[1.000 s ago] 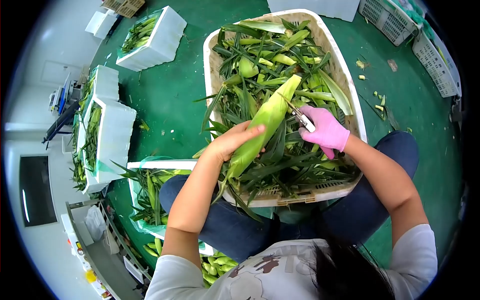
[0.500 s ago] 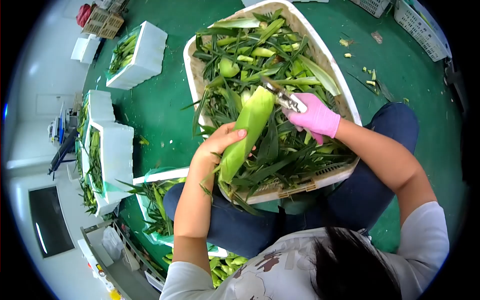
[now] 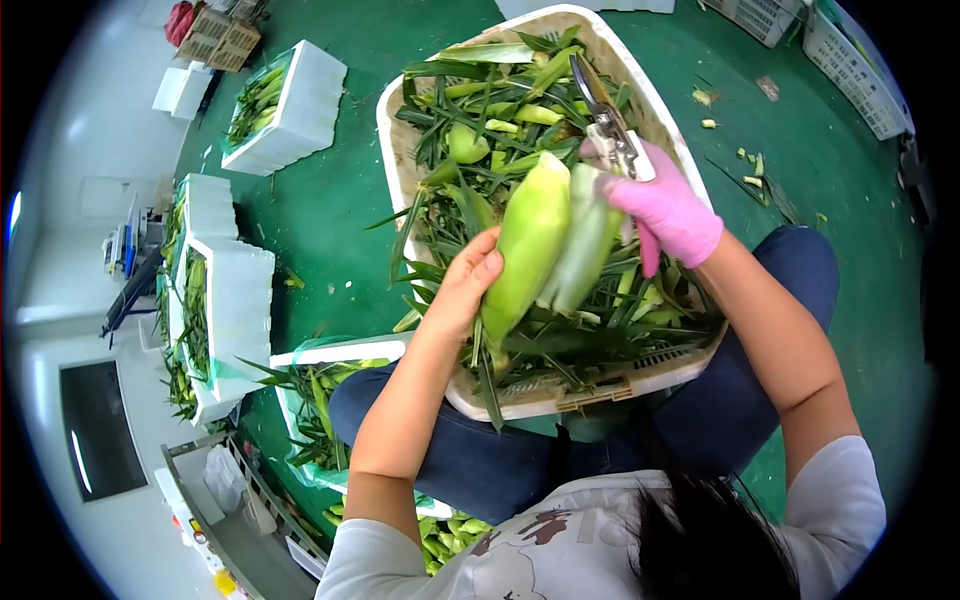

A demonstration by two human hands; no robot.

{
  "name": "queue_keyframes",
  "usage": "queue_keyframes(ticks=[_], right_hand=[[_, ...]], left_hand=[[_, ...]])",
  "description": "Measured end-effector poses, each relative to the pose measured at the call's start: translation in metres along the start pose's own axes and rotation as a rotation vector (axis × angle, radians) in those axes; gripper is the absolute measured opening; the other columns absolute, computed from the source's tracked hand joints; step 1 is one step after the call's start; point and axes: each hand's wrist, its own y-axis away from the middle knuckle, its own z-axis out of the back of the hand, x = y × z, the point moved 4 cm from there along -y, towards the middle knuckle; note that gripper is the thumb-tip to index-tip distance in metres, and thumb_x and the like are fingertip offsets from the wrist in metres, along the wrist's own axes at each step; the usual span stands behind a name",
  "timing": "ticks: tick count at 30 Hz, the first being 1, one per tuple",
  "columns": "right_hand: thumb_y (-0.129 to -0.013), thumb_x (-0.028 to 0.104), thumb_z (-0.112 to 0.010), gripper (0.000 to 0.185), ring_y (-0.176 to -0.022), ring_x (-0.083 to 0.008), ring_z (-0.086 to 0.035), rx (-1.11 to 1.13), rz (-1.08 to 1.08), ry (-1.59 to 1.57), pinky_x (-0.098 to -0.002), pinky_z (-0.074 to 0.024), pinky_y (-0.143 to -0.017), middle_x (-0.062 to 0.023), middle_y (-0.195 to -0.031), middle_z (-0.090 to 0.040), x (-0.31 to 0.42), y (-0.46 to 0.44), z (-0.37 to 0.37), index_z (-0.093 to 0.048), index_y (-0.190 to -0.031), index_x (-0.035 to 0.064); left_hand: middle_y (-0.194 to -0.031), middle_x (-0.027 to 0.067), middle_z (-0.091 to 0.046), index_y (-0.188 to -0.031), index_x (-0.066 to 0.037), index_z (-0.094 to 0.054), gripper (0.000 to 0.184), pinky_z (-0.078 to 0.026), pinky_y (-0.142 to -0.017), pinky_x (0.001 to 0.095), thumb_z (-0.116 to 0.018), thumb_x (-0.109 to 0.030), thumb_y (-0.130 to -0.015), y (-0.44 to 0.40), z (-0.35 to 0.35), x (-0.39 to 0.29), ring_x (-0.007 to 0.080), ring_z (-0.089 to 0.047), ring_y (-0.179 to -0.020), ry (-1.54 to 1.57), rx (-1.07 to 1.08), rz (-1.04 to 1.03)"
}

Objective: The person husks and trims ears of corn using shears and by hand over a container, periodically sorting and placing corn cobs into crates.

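My bare left hand [image 3: 466, 286] is wrapped round the lower part of an ear of corn [image 3: 530, 240], held tilted with its pale cut end up. In a pink glove, my right hand [image 3: 675, 208] grips pruning shears [image 3: 612, 130], whose blades are apart and point up and away. The thumb of that hand also presses on a pale green husk leaf [image 3: 585, 245], blurred by motion, that stands out from the ear's right side. Beneath both hands, trimmed leaves and husks [image 3: 480, 115] heap up in a white plastic crate [image 3: 392, 150].
White foam boxes [image 3: 305, 105] with corn stand to the left, and another [image 3: 340, 352] sits beside my left leg. Husked-down green ears [image 3: 450, 540] lie near my lap. Scraps [image 3: 755, 180] litter the green floor on the right. A white basket [image 3: 850, 75] stands at upper right.
My right hand has come down and closer, now at a husk leaf peeled away from the ear. The shears' blades have swung upward. My left hand and the ear shifted slightly right.
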Motion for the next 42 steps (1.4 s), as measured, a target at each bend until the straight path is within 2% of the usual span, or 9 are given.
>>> queue_keyframes(ticks=[5, 9, 17, 21, 24, 26, 34, 40, 42], right_hand=[[-0.081, 0.028, -0.069, 0.05, -0.077, -0.0217, -0.065, -0.379, 0.121, 0.703, -0.0372, -0.0552, -0.081, -0.0139, -0.091, -0.065, 0.011, -0.02, 0.034, -0.055, -0.122, 0.0025], [-0.081, 0.031, -0.072, 0.046, -0.083, -0.0249, -0.066, -0.385, 0.207, 0.809, -0.0368, -0.0536, -0.082, -0.0173, -0.092, -0.066, 0.018, -0.012, 0.037, -0.059, -0.114, 0.0018], [-0.077, 0.026, -0.078, 0.047, -0.086, -0.0162, -0.061, 0.372, -0.258, 0.305, -0.0317, -0.0513, -0.082, -0.0077, -0.094, -0.062, -0.013, 0.024, -0.047, -0.059, -0.112, 0.0007], [-0.081, 0.025, -0.074, 0.049, -0.091, -0.0119, -0.061, 0.142, -0.26, -0.245, -0.0279, -0.0504, -0.085, -0.0047, -0.101, -0.064, -0.046, 0.019, -0.051, -0.058, -0.119, -0.0017], [-0.085, 0.026, -0.07, 0.047, -0.095, -0.0136, -0.064, 0.128, -0.203, -0.432, -0.0286, -0.0515, -0.088, -0.0057, -0.107, -0.066, -0.052, 0.014, -0.052, -0.058, -0.123, -0.0013], [-0.086, 0.025, -0.07, 0.048, -0.096, -0.014, -0.064, 0.194, -0.262, -0.455, -0.0283, -0.0512, -0.089, -0.0057, -0.108, -0.066, -0.043, 0.022, -0.059, -0.058, -0.124, -0.001], [-0.077, 0.021, -0.074, 0.064, -0.094, -0.0253, -0.063, 0.181, 0.109, 0.459, -0.0338, -0.0495, -0.089, -0.0159, -0.104, -0.064, -0.047, 0.03, -0.074, -0.048, -0.131, -0.0024], [-0.078, 0.013, -0.064, 0.058, -0.087, -0.0198, -0.059, 0.139, -0.024, 0.171, -0.0318, -0.0495, -0.084, -0.0097, -0.097, -0.061, -0.053, 0.029, -0.067, -0.049, -0.132, 0.0003], [-0.078, 0.011, -0.064, 0.057, -0.087, -0.0167, -0.057, 0.093, -0.161, -0.005, -0.0306, -0.0493, -0.083, -0.0064, -0.096, -0.06, -0.058, 0.026, -0.061, -0.049, -0.132, 0.0007]], left_hand=[[-0.115, 0.0164, -0.063, -0.141, -0.001, -0.044, 0.081, -0.059, -0.065, 0.0343, -0.061, -0.06, -0.089, 0.001, -0.014, 0.007, 0.0245, -0.066, -0.087, 0.254, 0.223, 0.186], [-0.116, 0.011, -0.063, -0.137, 0.0, -0.05, 0.072, -0.049, -0.094, 0.0331, -0.083, -0.016, -0.075, 0.0, -0.013, -0.026, 0.0223, -0.063, -0.104, -0.871, 0.041, -0.161], [-0.128, 0.0067, -0.06, -0.13, -0.014, -0.059, 0.065, -0.035, -0.111, 0.0515, -0.078, -0.008, -0.068, 0.021, -0.035, -0.064, 0.027, -0.056, -0.122, -1.749, 0.024, -0.631], [-0.106, 0.0122, -0.066, -0.115, -0.009, -0.067, 0.039, -0.051, -0.086, 0.0421, -0.075, -0.005, -0.078, 0.036, -0.021, -0.062, 0.0284, -0.065, -0.096, -1.4, -0.407, -0.86], [-0.109, 0.0092, -0.067, -0.122, -0.004, -0.061, 0.033, -0.053, -0.081, 0.0353, -0.061, -0.027, -0.098, 0.024, -0.011, -0.021, 0.0215, -0.065, -0.097, -0.432, -0.206, -0.017], [-0.121, 0.01, -0.063, -0.131, -0.002, -0.052, 0.056, -0.051, -0.092, 0.0345, -0.059, -0.047, -0.098, 0.014, -0.011, -0.001, 0.0212, -0.061, -0.11, 0.219, -0.162, 0.037], [-0.105, 0.0019, -0.064, -0.122, -0.005, -0.054, 0.052, -0.053, -0.086, 0.0297, -0.077, -0.038, -0.087, 0.004, 0.009, -0.01, 0.0128, -0.063, -0.096, 0.097, -0.529, -0.147], [-0.112, 0.0049, -0.066, -0.124, -0.005, -0.054, 0.05, -0.052, -0.09, 0.0305, -0.074, -0.036, -0.09, 0.006, 0.008, -0.006, 0.0146, -0.064, -0.101, 0.272, -0.421, -0.144], [-0.125, 0.008, -0.065, -0.132, -0.008, -0.054, 0.054, -0.048, -0.1, 0.0415, -0.051, -0.048, -0.096, 0.003, 0.007, -0.013, 0.0245, -0.062, -0.114, 0.4, -0.328, -0.113]])
